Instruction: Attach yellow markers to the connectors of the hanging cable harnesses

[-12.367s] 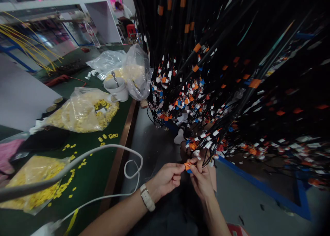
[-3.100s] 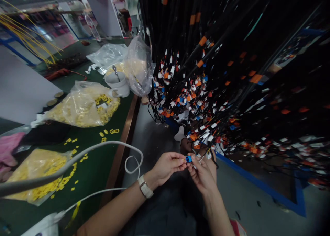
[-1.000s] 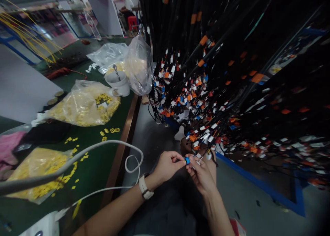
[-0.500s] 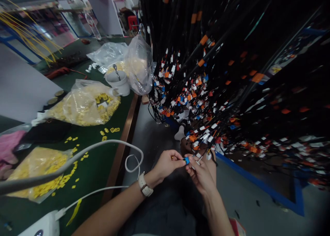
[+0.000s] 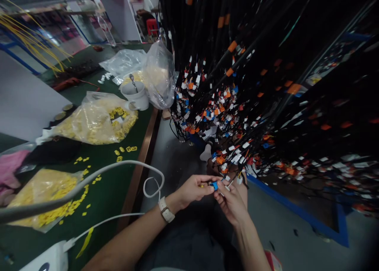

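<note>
A small blue connector [image 5: 213,185] sits between my two hands, above my lap. My right hand [image 5: 232,202] pinches it between thumb and fingers, and a thin white wire [image 5: 231,182] runs out past the fingertips. My left hand [image 5: 194,192], with a pale watch on its wrist, is closed too. A tiny yellow piece [image 5: 202,186] shows between its thumb and bent fingers, and its fingertips meet the left end of the connector. Just beyond hang black cable bundles [image 5: 220,113] ending in white, orange and blue connectors.
The green table [image 5: 103,184] at left carries a bag of yellow pieces [image 5: 97,117], another open bag [image 5: 44,200], loose yellow pieces and a white mug [image 5: 136,94] with a spoon. A grey cable [image 5: 103,170] crosses the table edge. A blue frame [image 5: 296,208] stands at right; a person sits far back.
My left fingers have shifted slightly on the blue connector, and the yellow piece now lies closer to it. My right hand keeps its pinch almost unmoved.
</note>
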Demonstrator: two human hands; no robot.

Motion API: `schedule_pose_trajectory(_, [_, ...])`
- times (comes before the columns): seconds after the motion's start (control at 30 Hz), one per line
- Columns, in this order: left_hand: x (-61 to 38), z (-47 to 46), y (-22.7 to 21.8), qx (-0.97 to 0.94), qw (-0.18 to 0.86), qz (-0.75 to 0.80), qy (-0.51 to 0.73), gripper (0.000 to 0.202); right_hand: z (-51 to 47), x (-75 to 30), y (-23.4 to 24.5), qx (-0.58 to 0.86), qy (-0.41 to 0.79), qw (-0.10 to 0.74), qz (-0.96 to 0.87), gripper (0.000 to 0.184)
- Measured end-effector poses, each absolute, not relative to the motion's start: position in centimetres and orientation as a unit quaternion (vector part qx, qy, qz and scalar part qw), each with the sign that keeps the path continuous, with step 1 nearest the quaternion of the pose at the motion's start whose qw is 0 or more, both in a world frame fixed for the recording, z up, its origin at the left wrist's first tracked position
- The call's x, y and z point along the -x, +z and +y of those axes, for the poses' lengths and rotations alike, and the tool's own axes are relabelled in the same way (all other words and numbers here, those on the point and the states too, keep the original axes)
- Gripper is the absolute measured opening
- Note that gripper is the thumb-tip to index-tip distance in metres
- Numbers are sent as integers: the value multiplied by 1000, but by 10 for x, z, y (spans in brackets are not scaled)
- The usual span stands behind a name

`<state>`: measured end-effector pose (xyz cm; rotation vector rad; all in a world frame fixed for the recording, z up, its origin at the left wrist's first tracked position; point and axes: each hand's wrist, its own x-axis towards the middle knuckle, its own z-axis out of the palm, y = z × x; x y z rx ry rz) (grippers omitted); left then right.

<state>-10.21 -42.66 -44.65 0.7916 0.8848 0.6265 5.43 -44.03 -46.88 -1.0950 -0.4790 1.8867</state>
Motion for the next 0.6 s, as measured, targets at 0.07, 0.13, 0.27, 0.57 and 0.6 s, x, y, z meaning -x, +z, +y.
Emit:
schedule_pose_trajectory(0.07, [102,-427,-448,-373,783,410,284,59,-441,-55,-468,439,761,436,-192,26])
schedule_pose_trajectory(0.13, [102,-427,-450,-388,765,427,286,57,-442,-56,-467,437,764,433,-192,25])
schedule_pose_trajectory(0.27, [101,-427,-449,-403,739,458,288,52,-442,-56,-464,435,767,430,-194,27])
schedule_pose_trajectory(0.57, [99,-433,-449,-388,739,465,295,42,-445,-58,-459,444,768,406,-219,31])
schedule_pose_trajectory(0.6, [98,-433,-450,-387,739,466,296,42,-445,-58,-459,445,768,404,-222,31])
